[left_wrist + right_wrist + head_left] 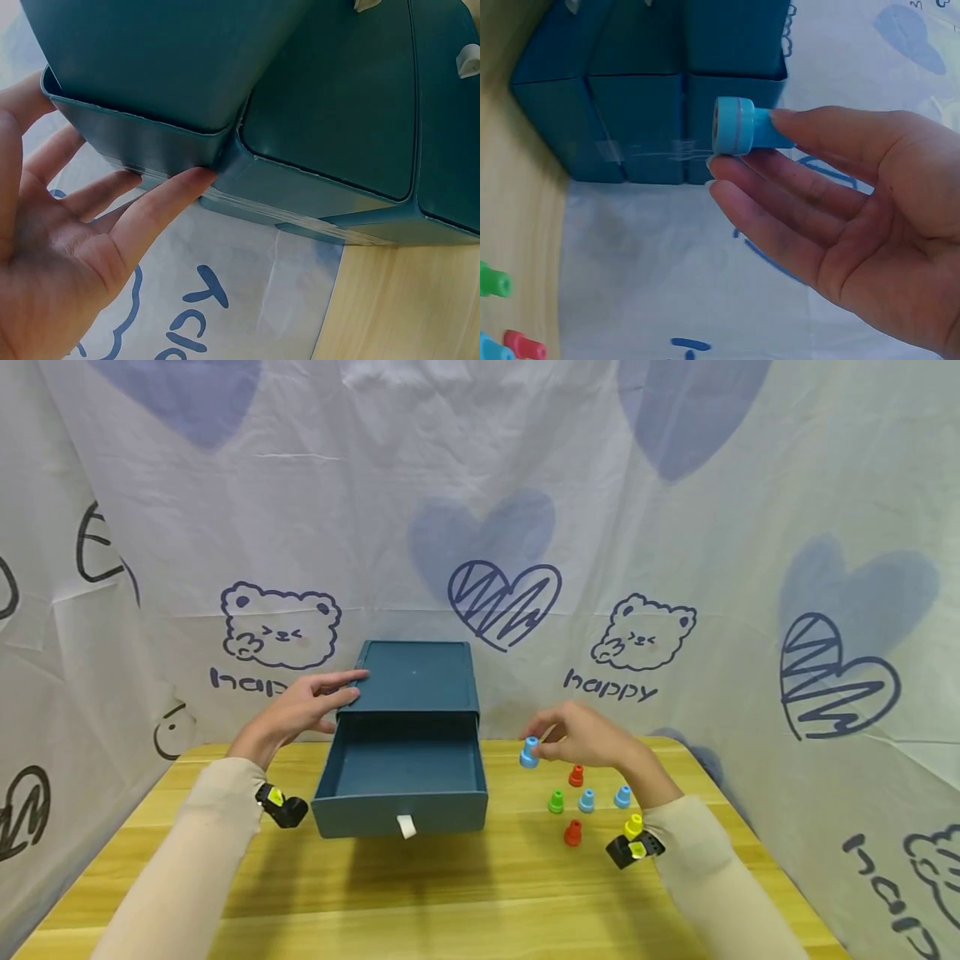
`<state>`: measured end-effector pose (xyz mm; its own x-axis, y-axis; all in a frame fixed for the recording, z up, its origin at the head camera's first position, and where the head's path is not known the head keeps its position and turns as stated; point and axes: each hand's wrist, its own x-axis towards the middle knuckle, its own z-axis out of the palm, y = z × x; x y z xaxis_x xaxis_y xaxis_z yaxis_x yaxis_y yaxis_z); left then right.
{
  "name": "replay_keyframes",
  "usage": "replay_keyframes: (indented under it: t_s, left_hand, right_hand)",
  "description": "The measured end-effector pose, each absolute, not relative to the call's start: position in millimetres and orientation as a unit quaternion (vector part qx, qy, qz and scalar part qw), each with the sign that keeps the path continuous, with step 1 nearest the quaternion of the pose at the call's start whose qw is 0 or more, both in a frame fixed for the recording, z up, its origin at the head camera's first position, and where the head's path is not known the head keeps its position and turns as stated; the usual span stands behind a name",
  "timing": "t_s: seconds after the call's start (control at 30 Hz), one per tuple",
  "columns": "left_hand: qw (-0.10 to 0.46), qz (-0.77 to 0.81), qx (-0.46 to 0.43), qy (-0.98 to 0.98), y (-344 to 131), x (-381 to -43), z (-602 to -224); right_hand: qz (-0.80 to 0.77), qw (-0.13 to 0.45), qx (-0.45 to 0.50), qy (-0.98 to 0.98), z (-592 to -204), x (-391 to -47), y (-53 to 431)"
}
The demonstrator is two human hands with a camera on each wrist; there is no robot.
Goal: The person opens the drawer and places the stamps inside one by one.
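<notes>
A dark teal drawer cabinet (416,672) stands at the back of the table. Its top drawer (360,817) is pulled out, its visible inside bare, with a white pull tab (406,826) on the front. My left hand (296,708) rests against the cabinet's left side, fingers extended; in the left wrist view one fingertip touches the casing by the drawer opening. To the right of the drawer, my right hand (588,735) pinches a light blue peg-shaped plastic piece (529,753) by its narrow end above the table. The wider end (733,126) points away from the palm.
Several similar pieces stand on the table under my right hand: green (556,802), red (576,776), another red (573,833), blue (587,801), another blue (622,797) and yellow (633,825). A printed cloth (375,527) hangs behind and beside the wooden table (435,902).
</notes>
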<state>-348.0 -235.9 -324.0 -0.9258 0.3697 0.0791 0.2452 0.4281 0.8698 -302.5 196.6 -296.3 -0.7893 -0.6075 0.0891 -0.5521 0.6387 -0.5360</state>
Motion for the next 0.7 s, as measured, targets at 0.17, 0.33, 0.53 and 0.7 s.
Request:
replay_keyframes:
  t_s: [0.17, 0.33, 0.53, 0.7]
  left_hand:
    - [0.061, 0.503, 0.184, 0.842, -235.8, -347.6, -324.0]
    - [0.062, 0.502, 0.181, 0.843, -235.6, -347.1, -323.3]
    - [0.063, 0.503, 0.181, 0.843, -235.3, -346.5, -323.0]
    - [0.062, 0.501, 0.179, 0.845, -235.4, -346.4, -323.4]
  right_hand:
    - [-0.281, 0.07, -0.347, 0.892, -281.1, -302.8, 192.7]
    - [-0.28, 0.075, -0.355, 0.889, -268.8, -302.7, 182.7]
    - [-0.275, 0.086, -0.356, 0.889, -258.4, -304.2, 167.6]
    - [-0.264, 0.084, -0.367, 0.888, -252.4, -307.3, 155.0]
